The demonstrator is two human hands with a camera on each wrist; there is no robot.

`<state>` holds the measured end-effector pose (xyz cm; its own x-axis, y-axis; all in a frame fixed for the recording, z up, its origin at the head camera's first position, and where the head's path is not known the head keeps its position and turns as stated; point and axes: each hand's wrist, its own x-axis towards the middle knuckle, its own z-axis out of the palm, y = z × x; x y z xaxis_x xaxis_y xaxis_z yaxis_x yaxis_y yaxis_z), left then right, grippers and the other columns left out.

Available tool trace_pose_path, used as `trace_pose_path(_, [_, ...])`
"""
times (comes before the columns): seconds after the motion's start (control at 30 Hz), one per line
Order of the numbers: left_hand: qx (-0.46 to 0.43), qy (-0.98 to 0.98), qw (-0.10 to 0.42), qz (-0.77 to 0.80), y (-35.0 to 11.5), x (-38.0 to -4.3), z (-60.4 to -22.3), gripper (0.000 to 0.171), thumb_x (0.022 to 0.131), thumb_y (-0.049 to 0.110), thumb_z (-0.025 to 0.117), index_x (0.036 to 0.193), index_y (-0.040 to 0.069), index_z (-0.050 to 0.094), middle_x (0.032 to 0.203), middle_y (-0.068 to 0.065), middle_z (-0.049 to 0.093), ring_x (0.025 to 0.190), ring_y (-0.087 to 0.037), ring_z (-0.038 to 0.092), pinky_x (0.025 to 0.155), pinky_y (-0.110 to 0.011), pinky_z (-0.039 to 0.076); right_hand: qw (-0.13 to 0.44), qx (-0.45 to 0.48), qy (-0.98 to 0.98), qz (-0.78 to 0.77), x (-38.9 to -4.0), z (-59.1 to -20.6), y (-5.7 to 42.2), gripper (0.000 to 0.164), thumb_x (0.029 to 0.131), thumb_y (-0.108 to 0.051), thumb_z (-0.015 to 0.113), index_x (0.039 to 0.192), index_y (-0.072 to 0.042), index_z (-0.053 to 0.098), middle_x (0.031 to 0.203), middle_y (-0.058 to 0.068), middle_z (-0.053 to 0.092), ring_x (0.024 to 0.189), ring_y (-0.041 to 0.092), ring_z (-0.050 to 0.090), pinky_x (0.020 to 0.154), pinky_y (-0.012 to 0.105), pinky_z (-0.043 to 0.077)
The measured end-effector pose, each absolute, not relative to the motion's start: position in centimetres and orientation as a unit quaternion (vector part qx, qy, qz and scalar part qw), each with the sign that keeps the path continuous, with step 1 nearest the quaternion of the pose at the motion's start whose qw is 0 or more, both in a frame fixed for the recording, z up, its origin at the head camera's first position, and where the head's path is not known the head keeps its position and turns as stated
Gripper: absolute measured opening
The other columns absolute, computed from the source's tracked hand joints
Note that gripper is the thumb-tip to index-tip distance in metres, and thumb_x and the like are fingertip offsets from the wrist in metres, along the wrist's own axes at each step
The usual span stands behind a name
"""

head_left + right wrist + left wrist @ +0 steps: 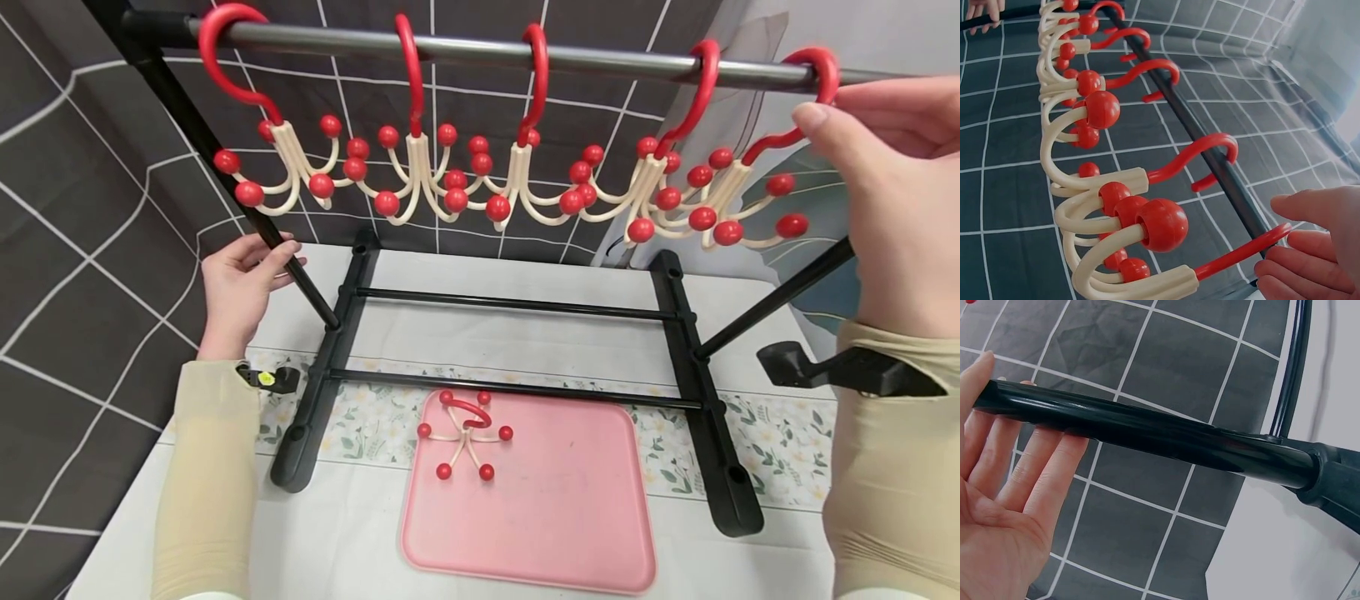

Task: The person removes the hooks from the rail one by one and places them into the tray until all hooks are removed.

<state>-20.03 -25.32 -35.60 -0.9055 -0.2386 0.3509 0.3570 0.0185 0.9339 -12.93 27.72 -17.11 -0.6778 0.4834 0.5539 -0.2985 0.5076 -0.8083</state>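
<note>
My left hand (238,283) holds the black side post (1147,428) of a rack, its thumb on one side and fingers passing behind. Up at the right end of the rack's top rail (480,52), my right hand (892,175) is around the red hook of the rightmost octopus-style hanger (723,196). In the right wrist view a gap shows between thumb (1304,206) and hook, while the relaxed fingers lie close beside it. Several more such hangers (416,167), cream with red ball tips, hang along the rail. Another hanger (467,429) lies on a pink tray (555,533).
The rack stands on black feet (712,450) joined by two low crossbars (517,304). Beneath is a white tabletop (337,533) with a floral strip (367,433). A dark gridded cloth (75,333) hangs at the back and left.
</note>
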Motion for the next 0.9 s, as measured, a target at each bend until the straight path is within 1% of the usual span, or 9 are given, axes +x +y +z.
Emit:
trace_pose_path(0.07, [-0.042,-0.682,0.213,-0.699,-25.3,-20.0,-35.6,0.027,0.087,0.007,0.082,0.11,-0.005,0.075,0.093,-0.006,0.075,0.081,-0.014,0.076,0.071,-0.023,0.059,0.39,-0.059,-0.771,0.5,-13.0,-17.1,27.6,0.034,0.083,-0.026,0.087,0.113,-0.012,0.079,0.112,-0.002,0.075,0.099,0.01,0.07,0.09,0.018,0.049])
trace_pose_path(0.17, [-0.042,-0.684,0.214,-0.696,-25.3,-19.9,-35.6,0.026,0.087,0.006,0.082,0.11,-0.005,0.075,0.093,-0.006,0.075,0.081,-0.014,0.076,0.071,-0.022,0.059,0.384,-0.056,-0.767,0.511,-13.4,-17.2,27.6,0.035,0.084,-0.027,0.087,0.114,-0.011,0.079,0.113,-0.001,0.075,0.095,0.009,0.071,0.093,0.018,0.049])
trace_pose_path(0.27, [-0.043,-0.683,0.214,-0.697,-25.3,-20.0,-35.5,0.027,0.087,0.005,0.081,0.111,-0.006,0.074,0.093,-0.006,0.075,0.081,-0.014,0.076,0.07,-0.022,0.059,0.389,-0.048,-0.767,0.508,-13.7,-17.4,27.6,0.034,0.085,-0.026,0.086,0.115,-0.011,0.078,0.114,0.0,0.074,0.092,0.006,0.071,0.095,0.018,0.05])
trace_pose_path(0.4, [-0.043,-0.681,0.214,-0.699,-25.1,-20.0,-35.4,0.028,0.087,0.005,0.081,0.111,-0.007,0.073,0.092,-0.005,0.075,0.08,-0.014,0.076,0.069,-0.022,0.059,0.396,-0.04,-0.766,0.505,-14.0,-17.5,27.7,0.033,0.085,-0.024,0.086,0.114,-0.01,0.078,0.114,0.002,0.074,0.089,0.004,0.072,0.094,0.019,0.051])
trace_pose_path(0.67, [-0.044,-0.683,0.214,-0.697,-25.1,-19.9,-35.3,0.024,0.088,0.006,0.081,0.109,-0.003,0.076,0.093,-0.005,0.075,0.082,-0.014,0.076,0.07,-0.022,0.059,0.395,-0.041,-0.762,0.511,-14.1,-17.9,27.9,0.032,0.086,-0.023,0.084,0.113,-0.009,0.077,0.116,0.003,0.074,0.089,0.005,0.072,0.092,0.018,0.051])
trace_pose_path(0.9, [-0.042,-0.685,0.214,-0.695,-25.3,-20.0,-35.5,0.026,0.087,0.008,0.082,0.11,-0.004,0.075,0.093,-0.006,0.075,0.082,-0.014,0.076,0.071,-0.023,0.059,0.4,-0.041,-0.757,0.515,-14.1,-17.9,27.9,0.032,0.085,-0.023,0.085,0.112,-0.008,0.077,0.114,0.005,0.074,0.089,0.007,0.072,0.089,0.017,0.053])
